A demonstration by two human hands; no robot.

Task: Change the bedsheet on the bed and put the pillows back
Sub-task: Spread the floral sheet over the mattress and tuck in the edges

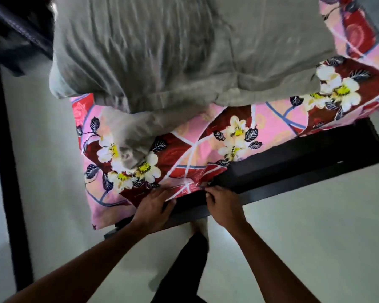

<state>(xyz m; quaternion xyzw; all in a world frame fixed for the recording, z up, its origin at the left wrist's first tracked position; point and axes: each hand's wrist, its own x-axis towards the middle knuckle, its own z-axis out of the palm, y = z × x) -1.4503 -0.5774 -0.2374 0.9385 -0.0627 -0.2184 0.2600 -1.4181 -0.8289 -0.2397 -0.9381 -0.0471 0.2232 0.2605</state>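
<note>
A pink and red floral bedsheet [206, 141] covers the near corner of the bed and hangs over its side. My left hand [153, 206] lies flat with straight fingers on the sheet's lower edge. My right hand [223, 204] has curled fingers pinching the sheet's hem against the black bed frame [293, 171]. A crumpled grey cloth [173, 51], a blanket or an old sheet, is heaped over most of the bed and partly drapes onto the floral sheet. No pillows are in view.
Pale floor [304, 237] runs along the bed's near side, where my dark trouser leg [190, 259] stands. A dark post [7, 171] rises at the left. Dark fabric [13, 29] hangs at the upper left.
</note>
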